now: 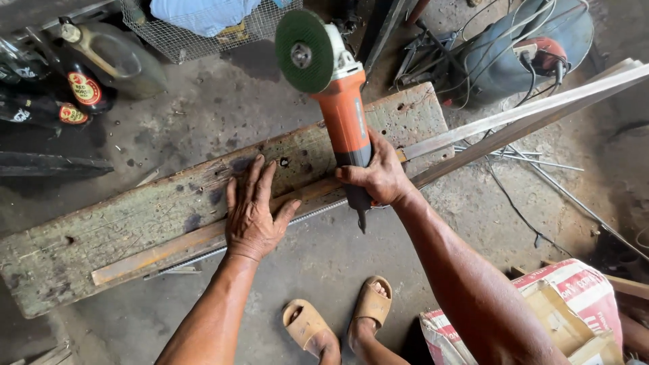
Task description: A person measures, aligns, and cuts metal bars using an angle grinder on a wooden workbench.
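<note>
Left hand (251, 211): spread flat, fingers wide, pressing the rusty angle iron (203, 238) onto the worn wooden plank (101, 230) so it lies steady.
Right hand (380, 174): wrapped round the orange angle grinder (346, 118), green disc (304, 51) lifted clear of the metal.
Angle iron: runs along the plank, past its right end.
Feet: tan sandals (338, 321) beneath, on the concrete floor (324, 257).

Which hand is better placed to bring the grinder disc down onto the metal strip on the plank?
The right hand: it already grips the orange angle grinder, whose green disc is raised above the wooden plank. The left hand lies flat, pressing the metal strip down.
</note>
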